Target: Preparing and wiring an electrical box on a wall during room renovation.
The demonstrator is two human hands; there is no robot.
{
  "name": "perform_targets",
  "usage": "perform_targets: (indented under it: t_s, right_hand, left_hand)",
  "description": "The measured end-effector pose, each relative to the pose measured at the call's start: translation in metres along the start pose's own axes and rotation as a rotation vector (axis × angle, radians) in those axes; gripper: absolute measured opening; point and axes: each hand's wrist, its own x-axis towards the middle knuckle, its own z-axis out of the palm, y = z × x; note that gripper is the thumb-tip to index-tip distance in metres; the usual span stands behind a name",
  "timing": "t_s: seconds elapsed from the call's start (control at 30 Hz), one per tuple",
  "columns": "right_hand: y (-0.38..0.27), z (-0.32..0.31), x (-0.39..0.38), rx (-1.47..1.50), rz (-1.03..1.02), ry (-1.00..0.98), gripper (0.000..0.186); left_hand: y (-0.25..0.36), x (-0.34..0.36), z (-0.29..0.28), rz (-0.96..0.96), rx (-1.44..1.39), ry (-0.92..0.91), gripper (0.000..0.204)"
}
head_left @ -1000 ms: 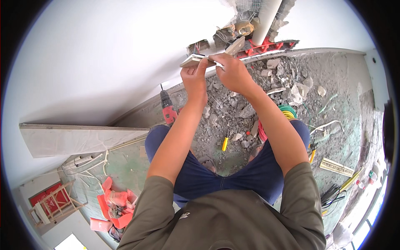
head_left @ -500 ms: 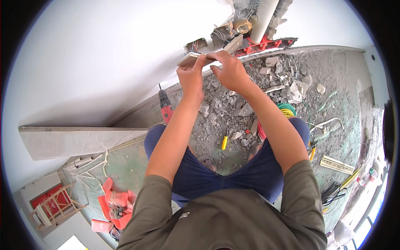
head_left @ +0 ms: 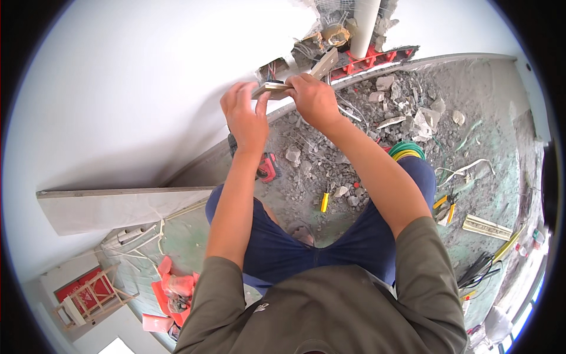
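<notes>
1. In the head view, we have a pale flat panel (head_left: 272, 91) up in front of the white wall (head_left: 147, 88), just below a rough recess (head_left: 273, 68) with thin wires showing in it.
2. Our right hand (head_left: 314, 101) pinches the panel's right end between thumb and bent fingers.
3. Our left hand (head_left: 244, 119) is loosely spread at the panel's left end, its thumb apart from the fingers; we cannot tell whether it touches the panel.
4. Just beyond our right hand we see a second pale panel (head_left: 325, 63), tilted, near the foot of a white pipe (head_left: 365, 29). A red slotted strip (head_left: 377, 61) runs along the wall base there.
5. Below our hands, grey rubble (head_left: 354, 144) covers the floor. A red and black drill (head_left: 269, 167) lies partly hidden by our left forearm (head_left: 234, 200), and a yellow-handled tool (head_left: 325, 202) lies between our legs.
6. By our right knee we see coiled green and yellow wire (head_left: 407, 148), with yellow-handled pliers (head_left: 451, 212) farther right.
7. On our left, a pale board (head_left: 124, 209) stands near the wall.
</notes>
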Motion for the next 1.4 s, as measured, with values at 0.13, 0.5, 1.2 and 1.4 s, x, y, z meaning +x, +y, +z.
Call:
perform_targets:
  t_s: [0.13,0.5,1.2,1.4]
  right_hand:
    - [0.004,0.003,0.002,-0.039,-0.052,0.002,0.012]
    - [-0.004,0.003,0.0,0.111,0.103,-0.016,0.009]
    - [-0.011,-0.03,-0.028,-0.004,0.094,-0.234,0.035]
    - [0.001,-0.043,-0.026,-0.055,0.226,-0.402,0.035]
  left_hand:
    - [-0.001,0.016,-0.001,0.289,0.044,-0.063,0.021]
    - [-0.01,-0.001,0.009,-0.028,-0.093,-0.155,0.037]
    - [-0.017,-0.018,0.062,-0.932,-1.376,-0.252,0.027]
    - [-0.019,-0.017,0.062,-0.87,-1.037,-0.254,0.025]
